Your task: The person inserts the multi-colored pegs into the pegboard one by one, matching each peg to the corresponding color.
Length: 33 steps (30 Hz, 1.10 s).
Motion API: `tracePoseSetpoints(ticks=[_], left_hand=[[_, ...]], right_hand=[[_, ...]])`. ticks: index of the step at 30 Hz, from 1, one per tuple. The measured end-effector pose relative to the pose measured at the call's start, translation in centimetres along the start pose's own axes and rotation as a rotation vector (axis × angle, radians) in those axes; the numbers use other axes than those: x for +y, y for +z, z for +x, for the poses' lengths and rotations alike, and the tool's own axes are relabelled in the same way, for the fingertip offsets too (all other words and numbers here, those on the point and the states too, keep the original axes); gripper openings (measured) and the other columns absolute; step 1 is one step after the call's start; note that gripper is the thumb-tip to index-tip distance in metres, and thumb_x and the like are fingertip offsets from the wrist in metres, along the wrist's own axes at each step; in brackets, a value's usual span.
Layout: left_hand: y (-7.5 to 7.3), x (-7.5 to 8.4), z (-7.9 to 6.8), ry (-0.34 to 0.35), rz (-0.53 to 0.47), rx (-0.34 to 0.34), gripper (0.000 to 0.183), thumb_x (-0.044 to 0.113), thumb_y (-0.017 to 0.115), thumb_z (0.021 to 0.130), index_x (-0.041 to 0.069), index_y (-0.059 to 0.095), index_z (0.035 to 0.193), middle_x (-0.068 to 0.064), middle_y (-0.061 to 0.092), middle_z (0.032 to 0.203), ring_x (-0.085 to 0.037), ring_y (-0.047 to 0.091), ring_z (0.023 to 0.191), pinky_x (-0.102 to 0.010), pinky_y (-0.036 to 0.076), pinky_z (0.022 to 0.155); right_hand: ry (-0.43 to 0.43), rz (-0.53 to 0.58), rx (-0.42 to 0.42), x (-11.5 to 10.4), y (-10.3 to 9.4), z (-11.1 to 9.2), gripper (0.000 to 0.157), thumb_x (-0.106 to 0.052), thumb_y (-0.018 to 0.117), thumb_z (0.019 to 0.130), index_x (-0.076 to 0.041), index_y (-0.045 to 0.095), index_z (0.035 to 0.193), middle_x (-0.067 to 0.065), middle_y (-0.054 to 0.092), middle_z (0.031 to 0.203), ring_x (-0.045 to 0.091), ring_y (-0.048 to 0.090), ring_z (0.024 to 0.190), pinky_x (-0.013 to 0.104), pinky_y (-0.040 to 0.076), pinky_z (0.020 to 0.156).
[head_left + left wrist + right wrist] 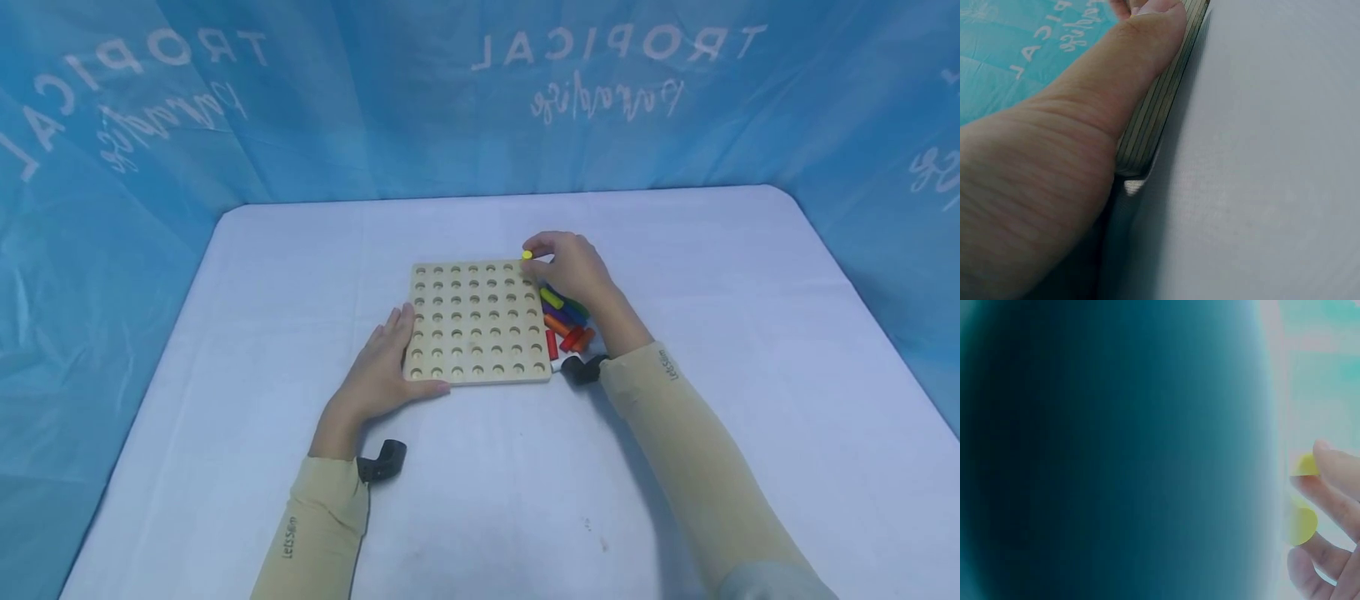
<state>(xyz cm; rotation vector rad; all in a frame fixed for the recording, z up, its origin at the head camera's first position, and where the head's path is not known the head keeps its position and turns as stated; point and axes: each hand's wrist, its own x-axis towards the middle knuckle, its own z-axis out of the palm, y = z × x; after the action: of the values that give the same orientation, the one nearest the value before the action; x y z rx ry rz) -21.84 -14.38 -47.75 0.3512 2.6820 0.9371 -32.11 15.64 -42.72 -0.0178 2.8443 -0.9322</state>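
Observation:
A square wooden pegboard (476, 333) with rows of round holes lies on the table. My left hand (378, 367) rests against its near left corner, fingers along the left side and the thumb stretched along the front edge. The left wrist view shows the thumb (1129, 69) against the board's layered edge (1154, 119). At the far right corner, my right hand (570, 267) pinches a yellow peg (527, 255) between thumb and fingers. Yellow (1304, 526) also shows at the fingers in the right wrist view, where a dark blurred shape covers most of the picture.
Beside the board's right side lies a pile of coloured pegs, among them a red peg (552, 344), an orange peg (557, 325) and a yellow-green peg (551, 297). My right forearm partly covers this area. A blue printed curtain (480, 150) hangs behind the white-covered table (480, 483).

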Motion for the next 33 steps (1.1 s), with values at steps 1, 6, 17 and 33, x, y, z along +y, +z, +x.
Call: tracePoseSetpoints(ticks=[1,6,17,33], left_hand=[[0.0,0.0,0.0,0.003,0.002,0.000,0.135,0.068,0.080,0.067,0.021,-0.005,0.160,-0.001,-0.002,0.168,-0.023,-0.003,0.157,-0.049,0.004,0.128],[-0.1,0.0,0.1,0.009,0.010,-0.003,0.134,0.066,0.081,0.067,0.019,-0.004,0.160,-0.002,-0.002,0.169,-0.022,-0.003,0.157,-0.047,0.004,0.128],[0.0,0.1,0.0,0.005,0.017,-0.004,0.134,0.067,0.080,0.067,0.020,-0.005,0.160,-0.002,-0.002,0.168,-0.023,-0.003,0.157,-0.048,0.004,0.128],[-0.1,0.4,-0.1,-0.007,0.005,-0.011,0.135,0.067,0.080,0.067,0.019,-0.004,0.160,-0.003,-0.002,0.169,-0.025,-0.002,0.157,-0.049,0.004,0.128]], right_hand=[[0.001,0.002,0.000,0.0,0.0,0.0,0.042,-0.036,0.069,0.094,-0.020,0.063,0.132,0.001,0.068,0.128,0.022,0.058,0.117,0.045,0.049,0.102],[0.005,0.004,0.003,0.1,-0.1,-0.1,0.049,-0.041,0.069,0.093,-0.020,0.060,0.137,0.001,0.067,0.130,0.024,0.056,0.125,0.047,0.047,0.105],[-0.043,-0.002,0.048,0.4,-1.3,-0.6,0.057,-0.050,0.064,0.094,-0.024,0.053,0.143,0.001,0.066,0.133,0.025,0.060,0.123,0.047,0.048,0.106],[-0.060,0.003,0.050,2.3,-4.2,-3.3,0.071,-0.047,0.063,0.094,-0.032,0.031,0.156,-0.001,0.036,0.160,0.027,0.056,0.115,0.046,0.054,0.097]])
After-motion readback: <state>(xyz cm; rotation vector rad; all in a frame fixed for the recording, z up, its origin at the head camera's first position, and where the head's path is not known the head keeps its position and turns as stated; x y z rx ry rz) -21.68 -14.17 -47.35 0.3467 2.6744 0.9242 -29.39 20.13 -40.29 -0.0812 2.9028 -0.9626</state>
